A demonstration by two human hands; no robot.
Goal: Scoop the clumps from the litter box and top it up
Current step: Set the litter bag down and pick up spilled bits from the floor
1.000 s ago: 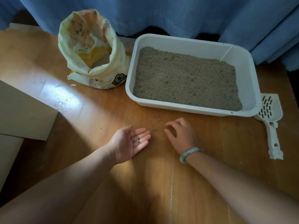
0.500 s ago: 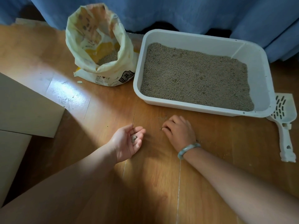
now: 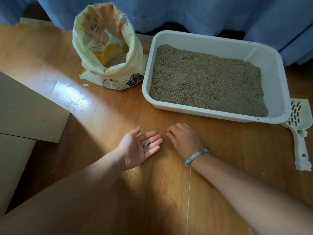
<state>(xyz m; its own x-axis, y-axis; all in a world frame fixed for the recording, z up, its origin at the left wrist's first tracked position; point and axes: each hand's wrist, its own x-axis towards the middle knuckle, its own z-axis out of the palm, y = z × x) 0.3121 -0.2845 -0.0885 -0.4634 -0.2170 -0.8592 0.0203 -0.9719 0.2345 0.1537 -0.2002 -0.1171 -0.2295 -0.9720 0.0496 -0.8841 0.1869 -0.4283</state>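
A white litter box (image 3: 271, 68) full of grey-brown litter (image 3: 206, 78) sits on the wooden floor at the upper right. An open cream-and-yellow litter bag (image 3: 108, 53) stands left of it, litter showing inside. A white slotted scoop (image 3: 299, 131) lies on the floor by the box's right corner. My left hand (image 3: 137, 148) rests palm up in front of the box, fingers apart, with a few stray litter grains (image 3: 146, 144) on the fingers. My right hand (image 3: 184, 139), a green bangle on its wrist, lies palm down beside it with fingers curled on the floor.
Blue curtains (image 3: 186, 12) hang behind the box and bag. Flat cardboard (image 3: 25, 107) lies at the left. Scattered litter grains (image 3: 235, 161) dot the floor near my right wrist. A bright patch of light (image 3: 72, 95) falls on the boards.
My left hand cupped half a second ago and has flattened out again, palm up. My right hand stays curled on the floor. The view has shifted slightly.
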